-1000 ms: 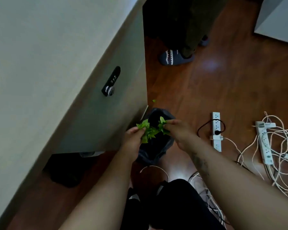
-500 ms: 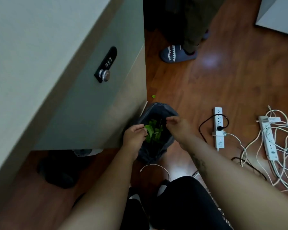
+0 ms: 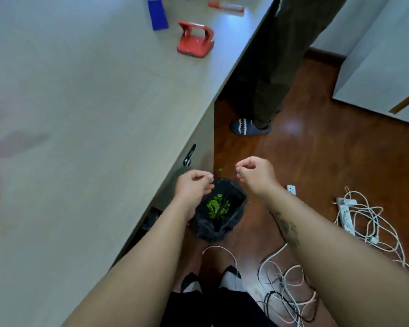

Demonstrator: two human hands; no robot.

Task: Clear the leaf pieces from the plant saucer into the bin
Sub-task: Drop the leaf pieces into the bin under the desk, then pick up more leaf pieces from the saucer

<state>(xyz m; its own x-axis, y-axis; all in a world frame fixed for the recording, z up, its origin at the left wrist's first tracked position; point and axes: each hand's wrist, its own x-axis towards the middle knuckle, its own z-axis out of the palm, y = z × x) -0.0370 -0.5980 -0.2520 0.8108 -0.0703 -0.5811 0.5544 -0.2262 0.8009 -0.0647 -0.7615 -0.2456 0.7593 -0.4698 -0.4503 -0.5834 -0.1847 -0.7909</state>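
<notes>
**Inspector:** Position of the hands?

**Assistant:** Both are held above the bin (image 3: 206, 230). The left hand (image 3: 194, 185) is over its near-left rim, beside the worktop (image 3: 80, 114) edge. The right hand (image 3: 255, 174) is over the far-right side, apart from the left.

**Inspector:** Their state?

**Assistant:** Fingers loosely curled on both, thumb tips close to forefingers. Nothing visible in either.

**Inspector:** The leaf pieces?

**Assistant:** A green cluster of leaf pieces (image 3: 219, 206) lies inside the bin, on its black liner. One small leaf scrap (image 3: 220, 170) lies on the wooden floor (image 3: 328, 161) just past the bin, at the cabinet corner.

**Inspector:** Where does the bin stand?

**Assistant:** Upright on the floor, close against the cabinet side below the worktop, near a combination lock (image 3: 189, 155).

**Inspector:** Other items?

**Assistant:** A red hole punch (image 3: 195, 40) and a blue object (image 3: 157, 14) are on the worktop, well away from the bin. A white power strip (image 3: 345, 213) and tangled cables (image 3: 288, 279) lie on the floor to the right. A second person's slipper (image 3: 250, 126) is farther back.
</notes>
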